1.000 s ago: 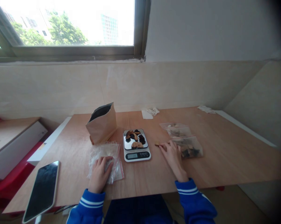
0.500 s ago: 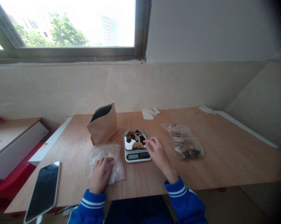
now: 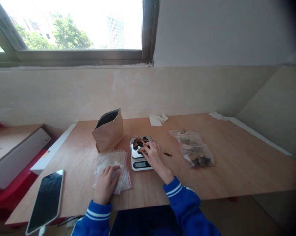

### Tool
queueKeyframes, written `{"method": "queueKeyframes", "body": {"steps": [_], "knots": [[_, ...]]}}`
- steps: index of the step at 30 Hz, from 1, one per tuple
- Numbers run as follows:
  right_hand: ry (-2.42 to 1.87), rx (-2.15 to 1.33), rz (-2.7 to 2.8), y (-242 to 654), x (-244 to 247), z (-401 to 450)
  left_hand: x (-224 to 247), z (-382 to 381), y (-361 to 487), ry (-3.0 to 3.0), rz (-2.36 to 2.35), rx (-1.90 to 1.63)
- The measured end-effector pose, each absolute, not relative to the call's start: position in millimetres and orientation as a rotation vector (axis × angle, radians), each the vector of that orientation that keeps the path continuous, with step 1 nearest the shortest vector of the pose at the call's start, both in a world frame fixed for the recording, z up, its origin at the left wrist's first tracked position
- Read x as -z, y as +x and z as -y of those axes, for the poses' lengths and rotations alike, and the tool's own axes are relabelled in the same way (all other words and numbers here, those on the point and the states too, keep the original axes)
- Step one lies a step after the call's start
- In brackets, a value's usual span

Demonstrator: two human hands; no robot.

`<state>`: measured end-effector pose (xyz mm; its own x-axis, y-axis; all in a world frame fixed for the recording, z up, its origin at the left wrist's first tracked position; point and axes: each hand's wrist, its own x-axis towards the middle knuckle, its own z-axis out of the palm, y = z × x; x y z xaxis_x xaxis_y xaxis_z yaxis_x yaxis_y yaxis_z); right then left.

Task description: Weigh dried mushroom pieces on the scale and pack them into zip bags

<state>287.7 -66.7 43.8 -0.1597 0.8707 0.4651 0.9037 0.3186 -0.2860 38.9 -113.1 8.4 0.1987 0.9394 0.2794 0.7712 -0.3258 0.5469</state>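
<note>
A white kitchen scale (image 3: 136,165) with a lit display holds several dried brown and black slices (image 3: 138,142), which look like dried mushroom. My right hand (image 3: 154,157) reaches over its plate, fingertips pinched at a brown slice (image 3: 140,150) near the front; the fingers partly cover it. To the right of the scale, one slice (image 3: 167,152) lies on the table. My left hand (image 3: 105,183) rests on a stack of clear zip bags (image 3: 124,182) with red-edged seals, thumb and fingers apart.
Behind the bags stands an open brown paper pouch (image 3: 109,132). Filled zip bags (image 3: 197,155) lie at the right. A phone (image 3: 46,196) sits at the table's left edge with a cable. Crumpled tissue (image 3: 162,118) and white paper (image 3: 155,121) lie at the back.
My right hand has moved left from the scale's right edge to over its plate. A slice now shows on the table where that hand was. My left hand stays put.
</note>
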Motion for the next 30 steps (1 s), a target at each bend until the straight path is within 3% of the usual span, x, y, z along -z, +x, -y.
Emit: {"method": "queueKeyframes", "body": {"steps": [3, 9, 14, 18, 23, 30], "knots": [[-1.513, -0.002, 1.942, 291.7, -44.8, 66.7, -18.4, 114.8, 33.9, 2.174, -1.574, -0.909], [-1.293, -0.202, 1.705, 299.5, -67.1, 75.3, -36.2, 67.8, 8.9, 1.888, -2.051, -1.542], [-1.079, -0.200, 1.780, 276.6, -115.8, 75.0, -25.7, 6.4, -5.5, 1.766, -1.702, -1.281], [-0.997, -0.073, 1.997, 248.5, -139.6, 67.7, -6.0, -4.5, -8.9, 1.765, -1.638, -1.308], [-0.989, 0.060, 2.216, 228.2, -134.3, 66.3, -0.3, 7.5, -9.2, 1.832, -1.600, -1.328], [-1.128, -0.109, 2.339, 236.8, -123.5, 66.6, -5.3, 12.3, -6.8, 1.856, -1.588, -1.286]]}}
